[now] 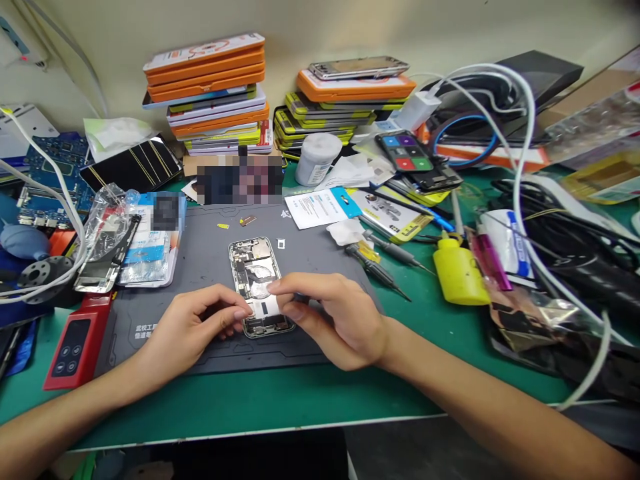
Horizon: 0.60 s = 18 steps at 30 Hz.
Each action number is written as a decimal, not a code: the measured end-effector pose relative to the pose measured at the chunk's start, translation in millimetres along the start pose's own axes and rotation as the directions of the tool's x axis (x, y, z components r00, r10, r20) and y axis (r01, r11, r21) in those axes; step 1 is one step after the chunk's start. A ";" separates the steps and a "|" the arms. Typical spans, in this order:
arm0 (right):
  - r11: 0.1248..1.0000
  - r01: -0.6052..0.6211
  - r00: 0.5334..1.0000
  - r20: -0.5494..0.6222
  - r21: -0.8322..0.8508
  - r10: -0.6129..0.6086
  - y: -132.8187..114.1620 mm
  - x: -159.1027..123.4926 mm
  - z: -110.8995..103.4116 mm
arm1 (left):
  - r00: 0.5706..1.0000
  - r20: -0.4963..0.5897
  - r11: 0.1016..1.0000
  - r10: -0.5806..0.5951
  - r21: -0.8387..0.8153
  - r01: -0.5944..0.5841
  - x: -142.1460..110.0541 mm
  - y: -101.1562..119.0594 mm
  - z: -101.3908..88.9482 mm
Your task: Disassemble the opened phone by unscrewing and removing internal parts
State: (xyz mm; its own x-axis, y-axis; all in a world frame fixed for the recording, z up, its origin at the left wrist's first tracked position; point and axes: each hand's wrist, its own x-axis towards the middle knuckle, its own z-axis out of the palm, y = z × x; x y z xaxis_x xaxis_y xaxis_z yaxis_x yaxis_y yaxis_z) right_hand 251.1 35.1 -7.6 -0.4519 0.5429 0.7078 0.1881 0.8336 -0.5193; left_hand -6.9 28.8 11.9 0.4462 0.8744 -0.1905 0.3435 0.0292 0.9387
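Note:
An opened phone lies on the grey work mat, its inner boards and parts exposed. Across its lower part is a white strip with a small black rectangle. My left hand is at the phone's left edge, thumb and forefinger pinched at the strip's left end. From the right comes my right hand, its forefinger stretched over the phone's middle and its thumb by the strip's right end. The fingers partly hide that end. Above the phone lie a small white SIM tray and a small brown flex piece.
Screwdrivers and a yellow bottle stand right of the mat. Leftward are a red device and a loose screen part. Stacked boxes, a white jar and white cables crowd the back and right.

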 end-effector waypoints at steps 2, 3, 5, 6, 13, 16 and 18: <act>0.999 -0.005 1.000 0.011 -0.037 0.006 0.2 0.5 -0.1 | 1.000 -0.010 0.999 0.024 0.033 -0.023 0.2 1.0 -0.1; 0.999 -0.011 1.000 0.017 -0.052 0.012 0.3 0.4 -0.2 | 0.999 -0.014 0.998 0.034 0.052 -0.033 0.1 1.3 -0.2; 0.997 -0.024 0.999 0.030 -0.070 0.026 0.3 -0.1 -0.6 | 0.998 -0.016 0.995 0.053 0.083 -0.051 -0.3 2.0 -0.5; 0.997 -0.026 0.999 0.037 -0.075 0.028 0.3 -0.4 -0.8 | 0.998 -0.015 0.994 0.061 0.094 -0.060 -0.4 2.3 -0.7; 0.998 -0.032 0.995 0.091 -0.052 0.037 -0.7 2.7 -2.6 | 0.997 -0.019 0.992 0.079 0.097 -0.077 0.5 3.5 -0.9; 0.998 0.028 0.988 0.151 -0.050 -0.020 -1.4 6.4 -5.7 | 1.000 -0.008 0.999 0.026 0.046 -0.026 0.3 1.3 -0.7; 0.993 0.091 0.980 0.186 -0.071 -0.076 -2.9 8.8 -10.0 | 1.000 0.007 1.000 -0.020 0.000 0.020 -0.2 -0.2 -0.5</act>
State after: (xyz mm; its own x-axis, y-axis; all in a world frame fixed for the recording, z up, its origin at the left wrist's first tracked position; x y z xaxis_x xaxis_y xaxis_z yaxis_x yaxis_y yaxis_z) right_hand 255.3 38.5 5.0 -0.6195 0.4492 0.6438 0.2077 0.8846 -0.4175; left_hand -7.5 28.9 11.9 0.4450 0.8702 -0.2113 0.3521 0.0469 0.9348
